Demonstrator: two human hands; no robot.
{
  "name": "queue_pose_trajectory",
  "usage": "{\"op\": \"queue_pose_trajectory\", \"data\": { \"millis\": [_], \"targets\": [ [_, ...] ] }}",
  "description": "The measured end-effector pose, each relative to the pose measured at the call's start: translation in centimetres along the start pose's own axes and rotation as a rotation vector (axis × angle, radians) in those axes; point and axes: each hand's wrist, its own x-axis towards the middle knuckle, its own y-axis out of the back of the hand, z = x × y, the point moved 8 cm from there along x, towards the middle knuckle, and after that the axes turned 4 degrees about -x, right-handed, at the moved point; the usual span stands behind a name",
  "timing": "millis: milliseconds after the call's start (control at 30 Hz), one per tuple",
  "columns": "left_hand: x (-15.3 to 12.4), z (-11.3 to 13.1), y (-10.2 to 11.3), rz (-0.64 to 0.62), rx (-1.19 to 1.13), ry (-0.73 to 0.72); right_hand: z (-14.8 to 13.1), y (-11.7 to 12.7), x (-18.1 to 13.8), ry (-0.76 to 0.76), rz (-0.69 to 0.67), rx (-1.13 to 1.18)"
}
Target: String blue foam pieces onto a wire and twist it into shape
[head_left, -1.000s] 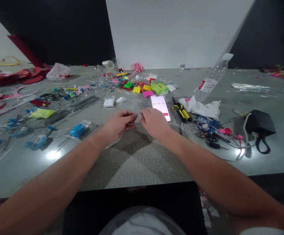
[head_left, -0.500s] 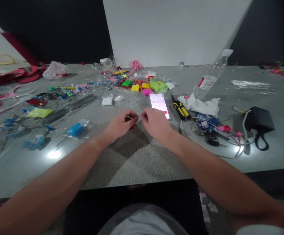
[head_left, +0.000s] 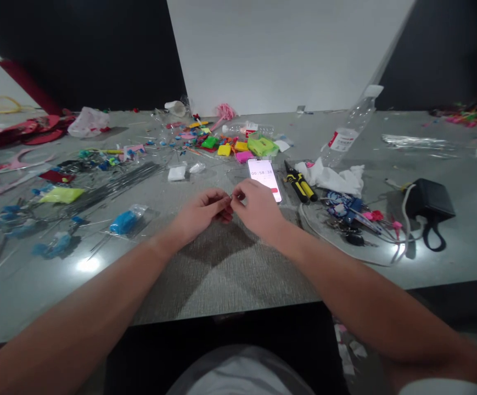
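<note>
My left hand [head_left: 206, 210] is closed in a pinch above the middle of the table, thumb against the fingers. My right hand [head_left: 255, 204] pinches too, its fingertips meeting those of the left. Between the fingertips a bit of a thin dark strand [head_left: 230, 196] shows; most of it is hidden by the fingers, and I cannot tell its exact kind. Just beyond my right hand lies a phone [head_left: 265, 174] with a timer on its screen, partly covered by the hand.
Yellow-and-black pliers [head_left: 299, 184], crumpled tissue [head_left: 341, 178] and a tilted plastic bottle [head_left: 351, 131] are to the right, with a black adapter [head_left: 430, 204] farther out. On the left lie a blue packet [head_left: 123, 221] and a bundle of dark wires [head_left: 114, 189]. Colourful packets [head_left: 224, 150] sit behind.
My two hands have come closer, fingertips now meeting, so less of the strand shows between them. The whole view has shifted slightly.
</note>
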Motion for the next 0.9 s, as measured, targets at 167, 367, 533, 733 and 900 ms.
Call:
{"op": "queue_pose_trajectory", "data": {
  "millis": [167, 367, 533, 733, 900],
  "targets": [
    [-0.2, 0.3, 0.1, 0.012, 0.024, 0.006, 0.2, -0.1, 0.4, 0.029, -0.047, 0.099],
    [-0.1, 1.1, 0.7, 0.017, 0.19, -0.018, 0.8, -0.5, 0.7, 0.003, -0.164, 0.18],
    [0.0, 2.0, 1.1, -0.015, 0.382, -0.07, 0.9, -0.9, 0.7, 0.002, -0.347, 0.242],
    [-0.6, 2.7, 0.2, -0.168, 0.454, -0.09, 1.1, -1.6, 0.2, 0.013, -0.693, 0.491],
    [-1.0, 3.0, -0.3, -0.219, 0.419, -0.089, 1.3, -1.4, 0.1, 0.047, -0.779, 0.668]
  ]
}}
